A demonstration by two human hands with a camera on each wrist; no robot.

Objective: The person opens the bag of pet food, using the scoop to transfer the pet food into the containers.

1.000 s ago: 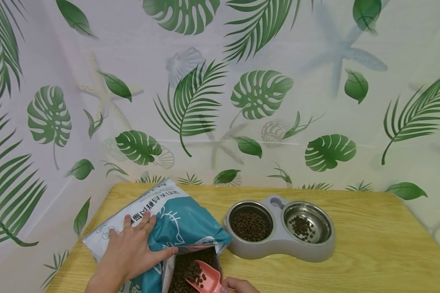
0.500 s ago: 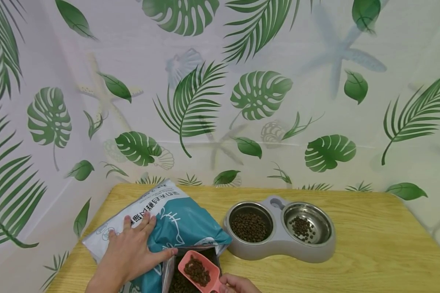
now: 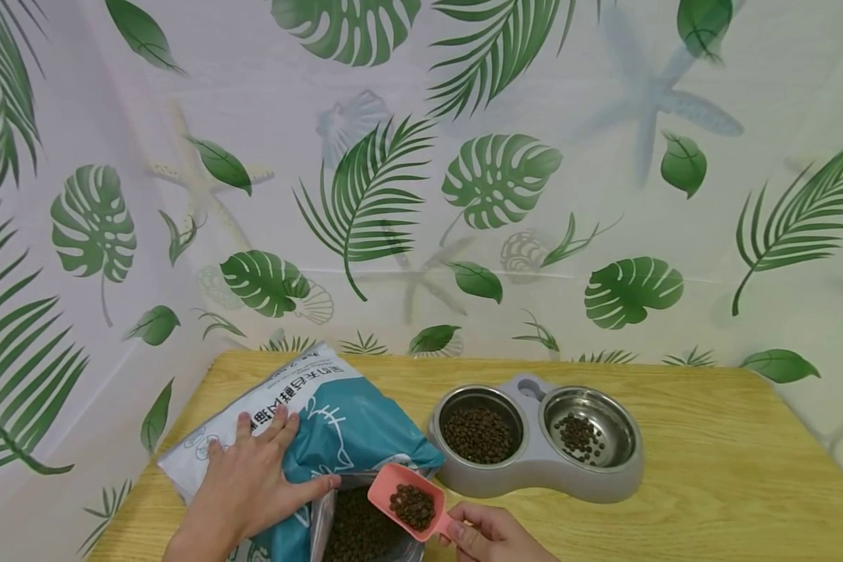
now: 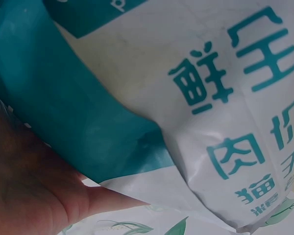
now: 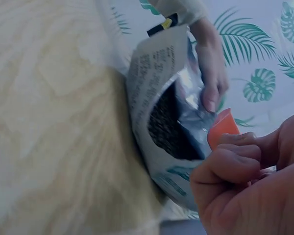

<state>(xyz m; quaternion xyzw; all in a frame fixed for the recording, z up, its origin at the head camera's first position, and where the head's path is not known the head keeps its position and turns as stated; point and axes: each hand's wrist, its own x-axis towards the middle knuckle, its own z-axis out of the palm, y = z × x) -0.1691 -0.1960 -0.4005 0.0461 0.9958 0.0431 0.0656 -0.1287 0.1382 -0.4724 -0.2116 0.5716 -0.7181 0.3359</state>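
A teal and white bag (image 3: 365, 421) lies on the table, its mouth facing the near side and showing brown kibble (image 3: 361, 523) inside. My left hand (image 3: 249, 484) rests spread on the bag, thumb at the edge of the mouth; the left wrist view shows that hand (image 4: 39, 186) against the bag (image 4: 137, 88). With thumb and fingers my right hand (image 3: 495, 535) pinches the handle of a pink scoop (image 3: 386, 488), which holds kibble and is level above the right side of the bag's mouth. In the right wrist view the fingers (image 5: 230, 161) curl at the scoop (image 5: 223, 128).
Right of the bag stands a grey double feeder (image 3: 527, 478) with two metal bowls. Its left bowl holds much kibble (image 3: 479, 435), its right bowl a small pile (image 3: 578, 437). The wooden table (image 3: 716, 468) extends to the right; a leaf-patterned cloth (image 3: 421, 234) hangs behind.
The scoop has come up out of the kibble in the bag, loaded, and moved right together with my right hand. My left hand has stayed in place on the bag.
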